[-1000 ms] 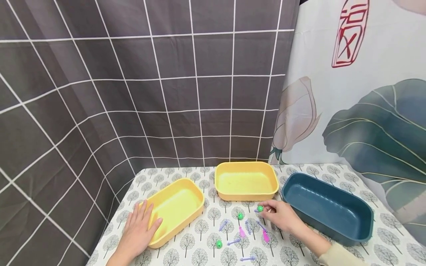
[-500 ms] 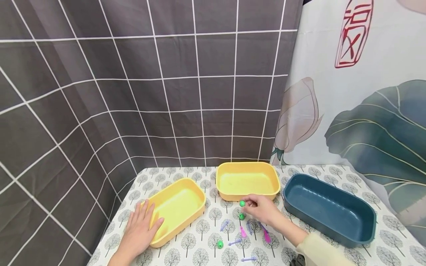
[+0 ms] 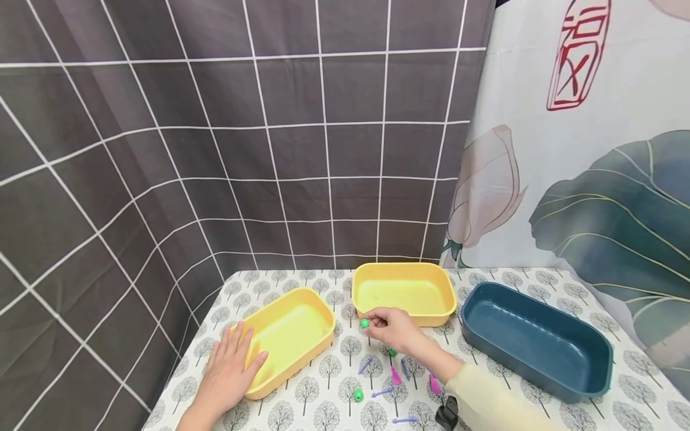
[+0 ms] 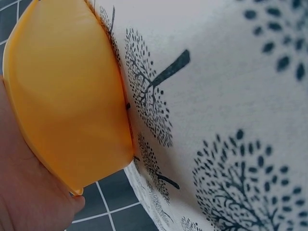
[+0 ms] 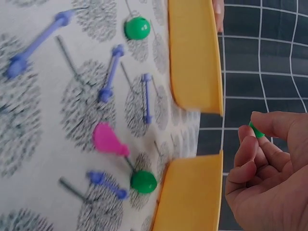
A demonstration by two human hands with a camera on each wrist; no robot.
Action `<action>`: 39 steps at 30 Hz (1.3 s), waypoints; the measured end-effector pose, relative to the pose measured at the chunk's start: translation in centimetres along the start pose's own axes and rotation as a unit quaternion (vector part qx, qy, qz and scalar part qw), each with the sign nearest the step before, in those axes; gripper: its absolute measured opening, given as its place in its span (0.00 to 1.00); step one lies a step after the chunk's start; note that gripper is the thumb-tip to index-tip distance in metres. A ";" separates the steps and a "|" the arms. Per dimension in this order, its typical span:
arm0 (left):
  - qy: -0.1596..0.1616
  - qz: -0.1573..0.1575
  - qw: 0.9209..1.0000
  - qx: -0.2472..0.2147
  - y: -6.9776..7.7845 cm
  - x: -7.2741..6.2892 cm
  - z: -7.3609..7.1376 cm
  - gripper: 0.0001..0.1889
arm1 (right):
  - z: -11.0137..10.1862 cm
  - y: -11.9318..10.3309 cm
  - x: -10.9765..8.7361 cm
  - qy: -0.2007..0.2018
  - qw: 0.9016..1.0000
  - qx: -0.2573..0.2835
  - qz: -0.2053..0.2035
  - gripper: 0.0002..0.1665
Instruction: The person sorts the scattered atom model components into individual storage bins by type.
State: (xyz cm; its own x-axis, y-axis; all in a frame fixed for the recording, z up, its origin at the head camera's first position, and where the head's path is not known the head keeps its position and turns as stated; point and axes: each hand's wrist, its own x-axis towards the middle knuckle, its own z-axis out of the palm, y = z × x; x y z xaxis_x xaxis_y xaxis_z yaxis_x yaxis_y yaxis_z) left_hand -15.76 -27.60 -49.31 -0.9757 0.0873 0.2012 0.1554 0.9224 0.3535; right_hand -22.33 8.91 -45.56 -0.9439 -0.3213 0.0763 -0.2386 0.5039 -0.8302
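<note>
In the head view my right hand [image 3: 396, 329] pinches a small green ball [image 3: 365, 323] between thumb and fingers, above the cloth in front of the back yellow tub [image 3: 404, 272]. The right wrist view shows that green ball [image 5: 256, 130] mostly covered by the fingertips. My left hand [image 3: 226, 371] rests with extended fingers on the near-left rim of the left yellow tub [image 3: 320, 344]. In the left wrist view the hand [image 4: 33, 192] lies along the rim of this yellow tub [image 4: 72, 96].
Below the right hand lie another green ball [image 3: 358, 394], pink pieces such as one pink piece [image 3: 396, 376], and several purple bar-shaped pieces like this purple bar [image 3: 382, 392]. A dark blue tub [image 3: 539, 353] stands on the right. A grid-patterned curtain [image 3: 291, 149] hangs behind.
My right hand has moved left with the green ball, from near the blue tub to the front of the back yellow tub. The left hand has stayed on its tub.
</note>
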 end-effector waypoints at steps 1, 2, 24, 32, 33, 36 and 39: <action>-0.001 -0.001 1.000 0.000 0.0 0.0 0.0 0.40 | 0.3 -0.2 0.2 -0.004 1.000 0.004 -0.002 0.17; -0.002 -0.001 1.000 0.002 0.0 0.0 0.0 0.40 | 0.5 -0.4 0.4 -0.008 1.000 0.006 -0.002 0.17; 0.003 -0.003 1.000 0.005 0.2 0.0 -0.1 0.40 | 7.0 -5.0 5.7 -0.055 0.998 0.024 -0.003 0.13; 0.006 -0.001 1.000 0.015 0.3 0.2 -0.1 0.40 | 8.9 -6.9 7.5 -0.062 0.998 0.006 0.008 0.12; 0.005 -0.001 1.000 0.018 0.3 0.3 -0.1 0.40 | 9.1 -7.1 7.7 -0.063 0.998 0.005 0.010 0.12; 0.005 -0.002 1.000 0.025 0.3 0.3 0.0 0.40 | 9.8 -7.4 8.1 -0.061 0.998 -0.001 0.012 0.12; 0.005 -0.004 1.000 0.026 0.2 0.2 0.0 0.40 | 10.5 -7.5 8.4 -0.058 0.998 -0.003 0.012 0.11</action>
State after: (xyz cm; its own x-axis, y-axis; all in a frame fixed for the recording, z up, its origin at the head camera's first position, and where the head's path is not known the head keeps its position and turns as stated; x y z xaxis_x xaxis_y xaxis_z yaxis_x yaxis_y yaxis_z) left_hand -15.96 -27.42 -49.25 -0.9750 0.0762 0.2088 0.1392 0.9417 0.3064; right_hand -26.03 -6.02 -44.50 -0.9170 -0.3988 -0.0087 -0.2173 0.5177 -0.8275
